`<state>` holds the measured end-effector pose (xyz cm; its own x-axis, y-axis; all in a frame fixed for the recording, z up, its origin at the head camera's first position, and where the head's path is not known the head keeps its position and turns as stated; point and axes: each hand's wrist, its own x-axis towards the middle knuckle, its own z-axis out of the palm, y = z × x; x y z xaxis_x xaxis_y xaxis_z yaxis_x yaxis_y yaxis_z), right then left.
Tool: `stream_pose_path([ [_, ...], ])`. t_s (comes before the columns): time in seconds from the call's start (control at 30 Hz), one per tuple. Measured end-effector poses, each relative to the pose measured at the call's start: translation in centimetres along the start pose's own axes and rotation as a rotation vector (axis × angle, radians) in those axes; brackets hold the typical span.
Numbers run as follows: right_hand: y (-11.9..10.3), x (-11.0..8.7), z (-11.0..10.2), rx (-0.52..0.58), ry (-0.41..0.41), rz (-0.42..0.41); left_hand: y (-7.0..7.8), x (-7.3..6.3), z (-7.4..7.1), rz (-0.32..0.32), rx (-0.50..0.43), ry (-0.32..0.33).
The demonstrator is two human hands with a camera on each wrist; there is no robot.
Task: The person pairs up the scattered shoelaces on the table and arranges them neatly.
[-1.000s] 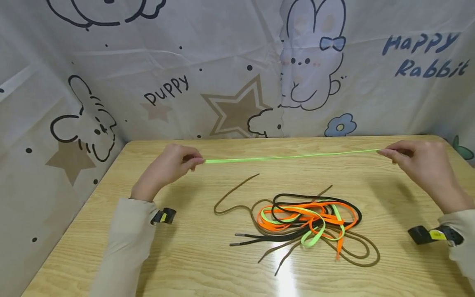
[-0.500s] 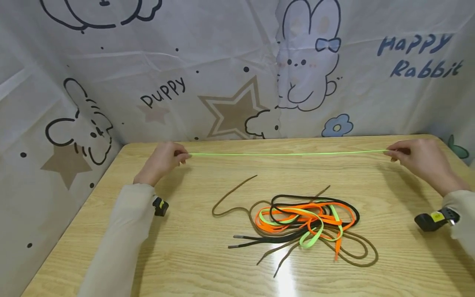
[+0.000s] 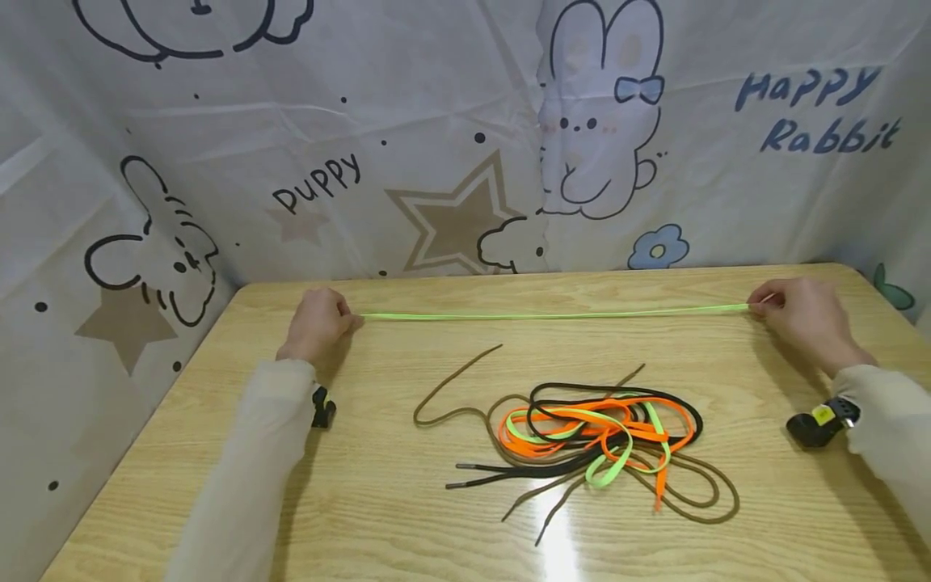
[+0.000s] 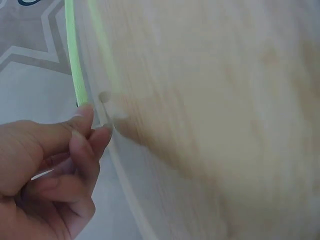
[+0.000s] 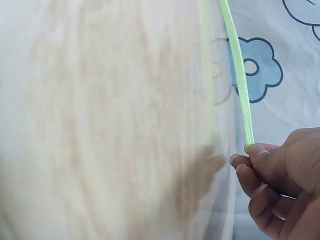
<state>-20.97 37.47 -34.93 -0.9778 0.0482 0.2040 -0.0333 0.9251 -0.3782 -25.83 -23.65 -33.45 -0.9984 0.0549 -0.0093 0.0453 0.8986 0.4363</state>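
A flat neon-green shoelace (image 3: pixel 553 316) stretches nearly straight across the back of the wooden table. Its left end is pinched between thumb and fingers of my left hand (image 3: pixel 317 325), and its right end likewise by my right hand (image 3: pixel 806 320). In the left wrist view the green shoelace (image 4: pixel 75 60) runs up from the fingertips; the right wrist view shows the lace (image 5: pixel 242 80) slanting up from thumb and forefinger. In front of it lies a tangled pile of orange (image 3: pixel 524 443), black (image 3: pixel 553 466), brown (image 3: pixel 716 517) and green laces.
The wooden table (image 3: pixel 378 501) ends at the back against a printed cloth (image 3: pixel 436 73). One brown lace end (image 3: pixel 458 373) trails off to the pile's upper left. A dark wrist camera (image 3: pixel 815 428) sits under each sleeve.
My left hand has moved left and the green lace between the hands has become longer. Both hands have then come lower, closer to the tabletop. The pile has stayed put.
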Motion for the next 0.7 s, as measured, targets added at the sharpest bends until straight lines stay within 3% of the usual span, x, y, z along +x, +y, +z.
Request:
stream_pose_path([
  [0.33,-0.01,0.64,0.7,-0.016,-0.041,0.062,-0.36,0.07,-0.11,-0.057,0.047,0.066],
  [0.7,0.13,0.6,0.81,-0.022,-0.065,0.084,-0.27,0.13,-0.13,-0.113,0.053,0.041],
])
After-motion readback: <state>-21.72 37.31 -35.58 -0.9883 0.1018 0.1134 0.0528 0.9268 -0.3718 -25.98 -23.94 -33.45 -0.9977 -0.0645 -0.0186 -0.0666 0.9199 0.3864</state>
